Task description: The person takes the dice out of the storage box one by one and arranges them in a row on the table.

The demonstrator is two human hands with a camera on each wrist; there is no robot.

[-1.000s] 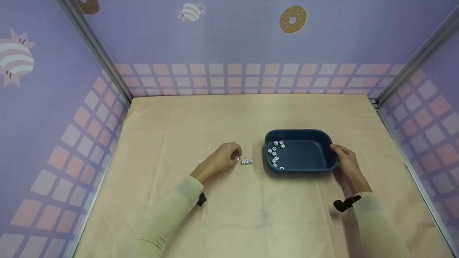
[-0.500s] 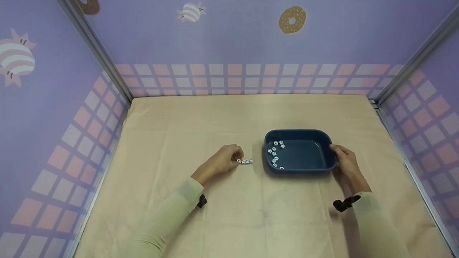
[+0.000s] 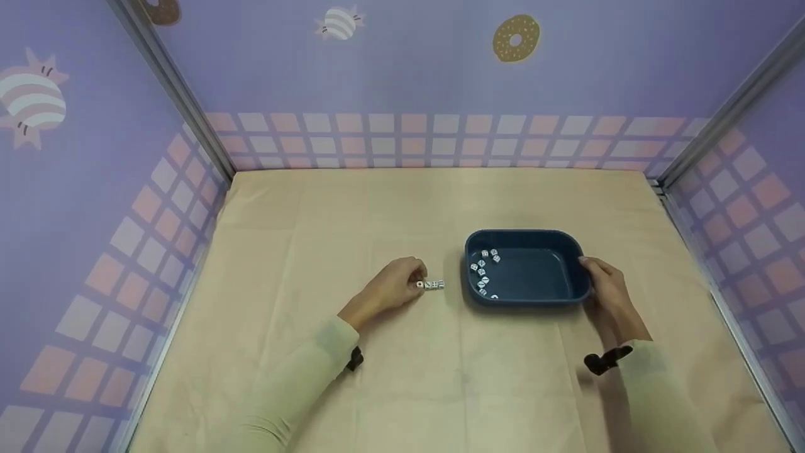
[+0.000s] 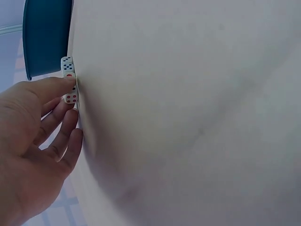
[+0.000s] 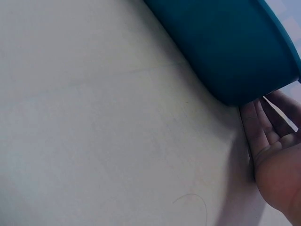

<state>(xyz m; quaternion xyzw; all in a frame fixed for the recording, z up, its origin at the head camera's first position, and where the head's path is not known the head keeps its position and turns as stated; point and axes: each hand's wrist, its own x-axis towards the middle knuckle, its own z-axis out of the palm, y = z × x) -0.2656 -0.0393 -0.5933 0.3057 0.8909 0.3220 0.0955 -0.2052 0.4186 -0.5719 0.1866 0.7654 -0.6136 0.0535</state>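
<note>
My left hand (image 3: 393, 283) pinches a small white die (image 3: 420, 285) between thumb and fingers at the left end of a short row of dice (image 3: 434, 285) on the cloth. In the left wrist view, the thumb crosses in front of the row, and red and black pips show on the dice (image 4: 67, 67). At the right, my right hand (image 3: 609, 289) grips the end of a dark blue rectangular dish (image 3: 528, 302), its thumb at the rim. The right wrist view shows its fingers (image 5: 256, 122) against the dish's outer wall. Several dice (image 3: 482, 272) lie inside along the dish's left side.
A beige cloth (image 3: 352, 214) covers the table. Purple patterned panels (image 3: 427, 69) stand at the back and both sides, joined by metal posts (image 3: 182, 94). The dish's left wall stands a short way right of the dice row.
My left hand has brought its die slightly right and down to the left end of the row, where it now lines up. My right hand and the dish have stayed put.
</note>
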